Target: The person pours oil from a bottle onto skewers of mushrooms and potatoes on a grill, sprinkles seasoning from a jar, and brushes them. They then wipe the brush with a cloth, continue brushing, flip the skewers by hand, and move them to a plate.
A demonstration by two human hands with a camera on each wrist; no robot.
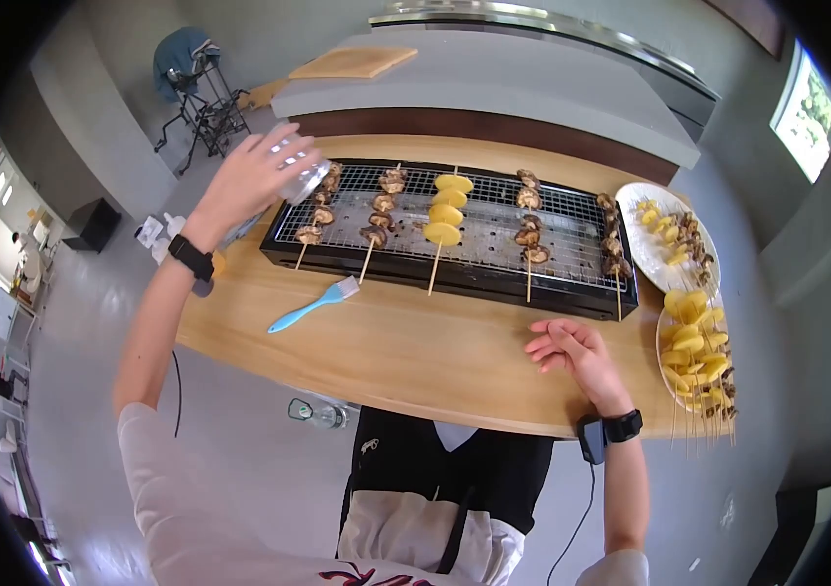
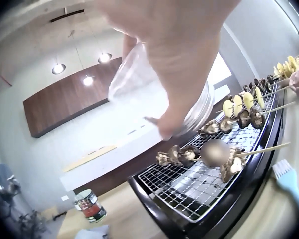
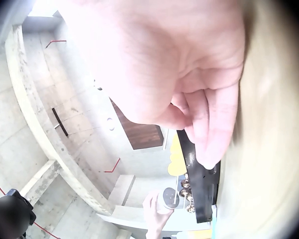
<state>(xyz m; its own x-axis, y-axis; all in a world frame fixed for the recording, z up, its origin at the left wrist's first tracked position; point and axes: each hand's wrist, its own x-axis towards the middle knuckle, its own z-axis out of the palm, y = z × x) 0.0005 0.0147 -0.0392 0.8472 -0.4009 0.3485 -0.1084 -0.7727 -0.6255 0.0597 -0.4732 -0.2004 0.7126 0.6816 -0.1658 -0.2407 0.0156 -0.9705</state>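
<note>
My left hand [image 1: 245, 181] grips a shaker [image 1: 303, 181] tipped over the leftmost skewers [image 1: 318, 210] on the grill [image 1: 455, 230]. My right hand [image 1: 572, 354] rests loosely curled on the table [image 1: 386, 342], holding nothing. Seasoning looks barely begun; the other skewers and plates [image 1: 630, 195] remain.

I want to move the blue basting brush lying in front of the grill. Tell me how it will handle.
The blue brush looks slim and plastic, so probably light and stiff along the handle. Its pale bristle head likely flexes and may be oily, so possibly slippery. It lies flat on the wooden table, so a push should slide it rather than roll it.
</note>
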